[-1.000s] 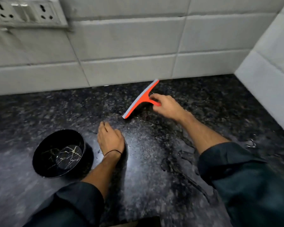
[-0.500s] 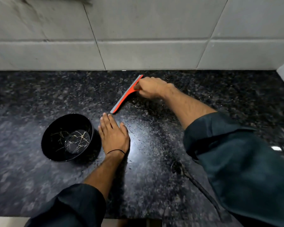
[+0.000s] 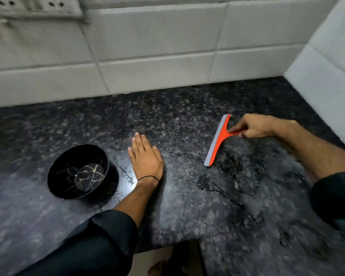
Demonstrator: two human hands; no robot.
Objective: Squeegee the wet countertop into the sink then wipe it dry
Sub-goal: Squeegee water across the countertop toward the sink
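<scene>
Speckled black granite countertop (image 3: 187,206) runs from the white tiled wall (image 3: 157,46) at the back to its front edge below me, where a step in the edge shows a strip of floor. At the right a second tiled wall (image 3: 327,62) closes the corner. No brand, label or writing is readable on anything; the white socket plate (image 3: 34,5) at the top left of the wall shows only its pin holes. My right hand (image 3: 255,126) grips the handle of the orange squeegee (image 3: 217,142), fingers curled narrowly around it, and its grey blade rests on the stone at a slant, far end toward the back wall, near end toward me. Beside the near end, toward the front edge, a puddle (image 3: 209,183) lies on the counter with a thin wet trail running from it toward the front right. My left hand (image 3: 145,158) lies flat on the counter, palm down, fingers straight and close together, holding nothing, a thin black band on the wrist. Just left of it stands a black bowl (image 3: 80,172) with gold veining inside. Between my two hands the stone is open, dotted with small droplets. Behind the squeegee bare counter reaches to the back wall.
</scene>
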